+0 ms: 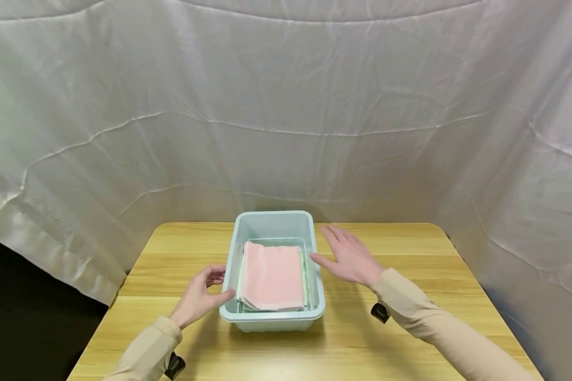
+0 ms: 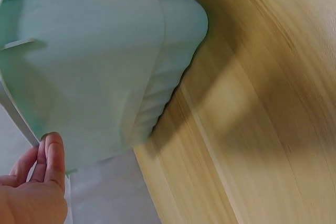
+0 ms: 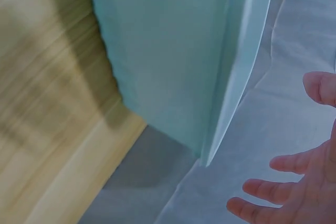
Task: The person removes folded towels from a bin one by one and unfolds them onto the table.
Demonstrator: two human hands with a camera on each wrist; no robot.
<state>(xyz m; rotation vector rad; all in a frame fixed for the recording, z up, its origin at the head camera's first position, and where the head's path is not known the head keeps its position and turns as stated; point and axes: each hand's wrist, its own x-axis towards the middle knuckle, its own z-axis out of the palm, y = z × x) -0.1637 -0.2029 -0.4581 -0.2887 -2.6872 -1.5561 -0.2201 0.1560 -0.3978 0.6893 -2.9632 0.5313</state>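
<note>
A pale blue plastic basin (image 1: 271, 316) stands on the wooden table in the head view. Inside it, a folded pink towel (image 1: 274, 275) lies over a light green cloth (image 1: 305, 280), within a clear container (image 1: 310, 244). My left hand (image 1: 201, 297) is at the basin's left rim, thumb over the edge and fingers bent against the outside. The left wrist view shows those fingertips (image 2: 54, 153) right at the rim. To the right of the basin, my right hand (image 1: 350, 255) is spread, its thumb close to the rim; the right wrist view shows its fingers apart, holding nothing.
The wooden table (image 1: 181, 270) extends to both sides of the basin. Behind and around it hangs a grey-white curtain (image 1: 314, 106). A dark area (image 1: 24, 317) shows at the lower left, beyond the curtain's edge.
</note>
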